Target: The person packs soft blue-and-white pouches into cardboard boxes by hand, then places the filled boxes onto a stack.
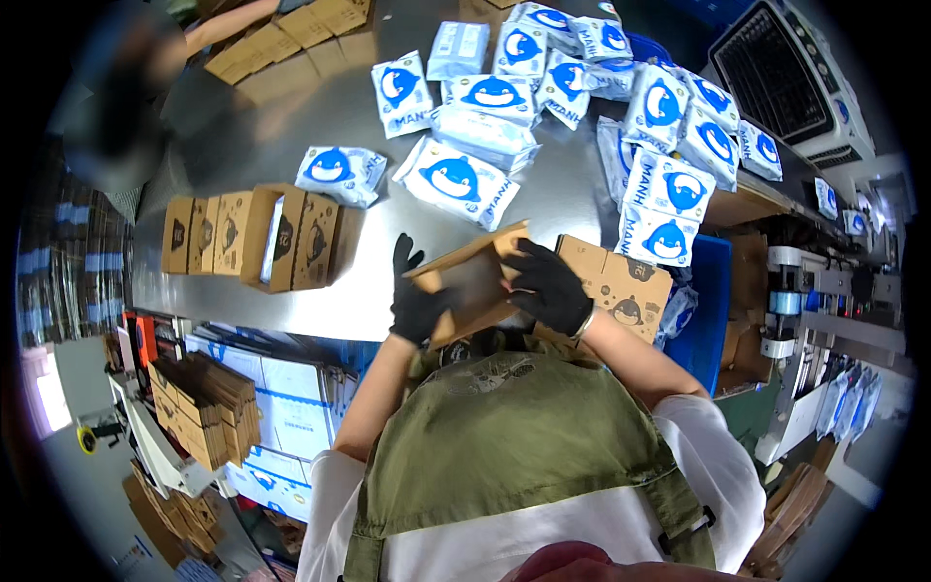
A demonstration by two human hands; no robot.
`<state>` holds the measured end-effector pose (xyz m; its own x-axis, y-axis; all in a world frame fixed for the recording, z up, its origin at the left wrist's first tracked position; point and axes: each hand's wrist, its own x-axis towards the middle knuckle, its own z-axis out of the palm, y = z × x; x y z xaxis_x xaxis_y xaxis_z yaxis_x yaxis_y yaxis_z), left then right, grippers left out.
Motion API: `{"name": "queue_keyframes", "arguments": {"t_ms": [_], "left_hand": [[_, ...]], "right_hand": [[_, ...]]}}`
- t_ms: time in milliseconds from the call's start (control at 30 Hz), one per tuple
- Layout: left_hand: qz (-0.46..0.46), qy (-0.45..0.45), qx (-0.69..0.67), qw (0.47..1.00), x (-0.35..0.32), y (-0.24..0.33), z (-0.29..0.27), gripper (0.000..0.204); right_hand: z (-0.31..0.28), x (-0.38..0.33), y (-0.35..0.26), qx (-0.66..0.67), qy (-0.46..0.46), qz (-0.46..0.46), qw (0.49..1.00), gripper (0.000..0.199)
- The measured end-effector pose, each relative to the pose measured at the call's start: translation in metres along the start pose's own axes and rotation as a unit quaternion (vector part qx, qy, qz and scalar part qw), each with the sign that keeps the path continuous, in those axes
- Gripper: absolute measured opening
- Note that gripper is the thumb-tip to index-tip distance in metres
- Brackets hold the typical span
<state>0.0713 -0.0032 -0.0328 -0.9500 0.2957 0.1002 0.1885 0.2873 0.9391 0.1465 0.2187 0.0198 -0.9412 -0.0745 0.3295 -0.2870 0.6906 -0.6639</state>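
Observation:
An open brown cardboard box [475, 281] is tilted at the table's near edge, in front of my body, between my two black-gloved hands. My left hand [419, 299] grips its left wall, with some fingers stretched upward along the outside. At the opposite side my right hand [551, 288] has its fingers bent over the wall and reaching into the opening. The inside is dark, and I cannot make out its contents. Just beyond the box lies a white-and-blue packet [454, 181]. Flat folded cartons [621, 291] sit beside my right wrist.
Several similar packets [495, 94] are heaped across the metal table [233, 136]. Another packet [339, 175] lies near a row of upright cartons [296, 238] at the left. A blue bin [713, 310] stands at the right. Another person's arm [228, 24] reaches in at far left.

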Motion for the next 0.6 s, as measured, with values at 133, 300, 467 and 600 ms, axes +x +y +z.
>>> {"name": "queue_keyframes", "arguments": {"t_ms": [133,300,467,600], "left_hand": [[-0.086,-0.029,0.089,0.992,0.023,0.04,-0.001,0.096],[0.167,0.01,0.143,0.976,-0.015,0.068,-0.001,0.058],[0.155,-0.1,0.256,0.949,0.012,0.055,0.001,0.048],[-0.232,-0.154,-0.491,0.826,0.002,-0.022,-0.031,0.039]], "right_hand": [[-0.005,0.03,-0.006,-0.349,-0.039,0.034,0.936,0.013],[0.013,0.039,0.007,-0.223,0.009,0.073,0.972,0.01],[-0.014,0.041,0.046,0.301,0.041,0.173,0.937,0.035],[-0.011,0.074,0.044,0.361,-0.122,0.161,0.911,0.051]]}}
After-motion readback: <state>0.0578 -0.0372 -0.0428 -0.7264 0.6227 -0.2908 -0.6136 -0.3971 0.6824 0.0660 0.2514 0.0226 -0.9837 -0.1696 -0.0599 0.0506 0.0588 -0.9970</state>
